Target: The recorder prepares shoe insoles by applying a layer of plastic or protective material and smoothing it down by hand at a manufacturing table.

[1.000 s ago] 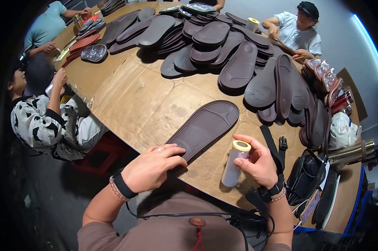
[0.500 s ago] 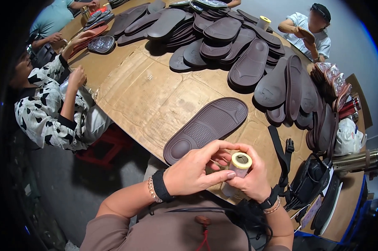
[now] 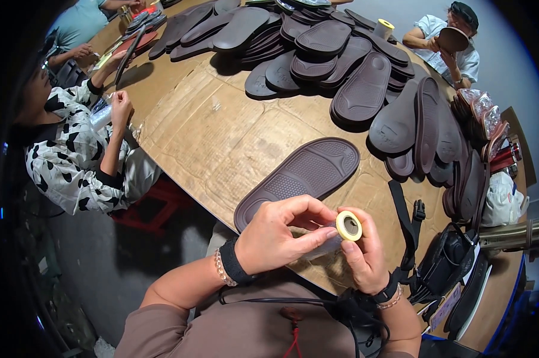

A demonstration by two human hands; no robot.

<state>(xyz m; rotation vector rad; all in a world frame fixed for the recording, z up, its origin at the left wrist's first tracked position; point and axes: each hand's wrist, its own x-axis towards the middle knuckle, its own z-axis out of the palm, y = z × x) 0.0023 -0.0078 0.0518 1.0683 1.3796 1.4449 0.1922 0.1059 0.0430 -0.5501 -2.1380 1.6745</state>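
My right hand [image 3: 365,256] is closed round a small roll of clear plastic film [image 3: 349,225] with a pale yellow rim and a hollow core. The roll is tilted, its ring end showing. My left hand [image 3: 284,235] is beside it, thumb and forefinger close together at the roll's left side, where clear film [image 3: 323,247] shows below the thumb. The exact grip of those fingertips is hard to see. Just beyond my left hand lies a single dark brown shoe sole [image 3: 299,173], textured side up, its near end partly behind the hand.
Piles of brown soles [image 3: 323,39] cover the table's far side and right. A black strap [image 3: 405,215], a black bag [image 3: 448,256], a steel flask [image 3: 511,235] and a white plastic bag [image 3: 501,200] lie at right. Co-workers sit at left [image 3: 72,161] and far right [image 3: 460,42].
My right hand has tilted the roll so its ring end turns toward me, and clear film now shows at its left. The co-worker at left has lifted a sole.
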